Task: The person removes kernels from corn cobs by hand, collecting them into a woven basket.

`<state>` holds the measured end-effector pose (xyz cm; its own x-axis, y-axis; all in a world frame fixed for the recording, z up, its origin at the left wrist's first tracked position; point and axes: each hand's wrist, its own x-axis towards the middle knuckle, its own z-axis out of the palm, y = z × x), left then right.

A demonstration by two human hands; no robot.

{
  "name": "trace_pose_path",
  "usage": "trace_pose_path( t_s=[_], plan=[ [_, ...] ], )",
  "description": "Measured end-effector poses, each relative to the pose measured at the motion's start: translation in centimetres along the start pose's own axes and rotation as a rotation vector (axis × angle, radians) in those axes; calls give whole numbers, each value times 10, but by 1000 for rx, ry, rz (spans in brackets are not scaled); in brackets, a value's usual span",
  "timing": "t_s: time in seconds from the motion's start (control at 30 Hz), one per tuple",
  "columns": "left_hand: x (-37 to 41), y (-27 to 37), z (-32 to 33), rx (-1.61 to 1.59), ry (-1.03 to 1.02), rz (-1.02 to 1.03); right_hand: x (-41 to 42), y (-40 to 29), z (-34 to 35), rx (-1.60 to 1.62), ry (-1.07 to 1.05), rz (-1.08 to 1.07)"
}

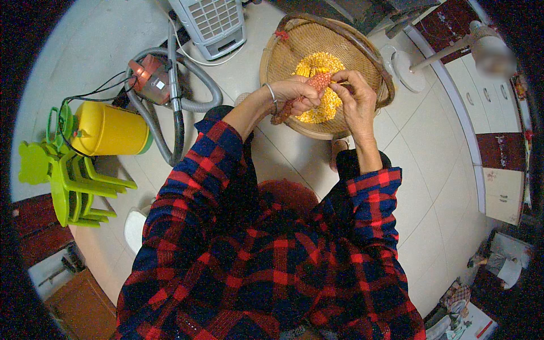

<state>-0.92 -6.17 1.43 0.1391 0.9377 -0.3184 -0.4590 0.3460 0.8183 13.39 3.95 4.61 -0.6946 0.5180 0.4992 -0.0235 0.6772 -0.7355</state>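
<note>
My left hand [301, 93], with a bracelet at the wrist, is closed around a reddish corn cob [321, 80]; a darker reddish length [284, 112] sticks out below the fist. At the cob's upper end, the thumb and fingertips of my right hand [357, 95] pinch its tip. Beneath both hands is a round woven basket [272, 55] with a curved wooden handle [340, 32]. Loose yellow corn kernels [325, 108] are heaped in it, and a yellow ear of corn [318, 70] lies among them, partly hidden by my left hand.
Left of the basket lie a vacuum cleaner [151, 80] and its grey hose [204, 100], beside a yellow tank [110, 129] and green plastic chairs [80, 182]. A grey air cooler [212, 25] stands behind. On the right are a round-based stand [406, 70] and white cabinets [484, 93].
</note>
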Motion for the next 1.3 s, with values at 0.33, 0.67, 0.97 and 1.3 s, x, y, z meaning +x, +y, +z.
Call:
trace_pose_path(
  t_s=[0.33, 0.67, 0.97, 1.3],
  plan=[
    [-5, 3, 6, -75, -111, -27, 4, 3, -2, -194, 1, -271],
    [-5, 0, 8, -40, -84, -30, -1, 6, 5, 10, 119, 91],
    [-1, 1, 3, -98, -109, -41, 0, 13, 1, 209, 176, 220],
    [-2, 3, 2, -65, -127, 2, -1, 14, -3, 260, 56, 153]
  ],
)
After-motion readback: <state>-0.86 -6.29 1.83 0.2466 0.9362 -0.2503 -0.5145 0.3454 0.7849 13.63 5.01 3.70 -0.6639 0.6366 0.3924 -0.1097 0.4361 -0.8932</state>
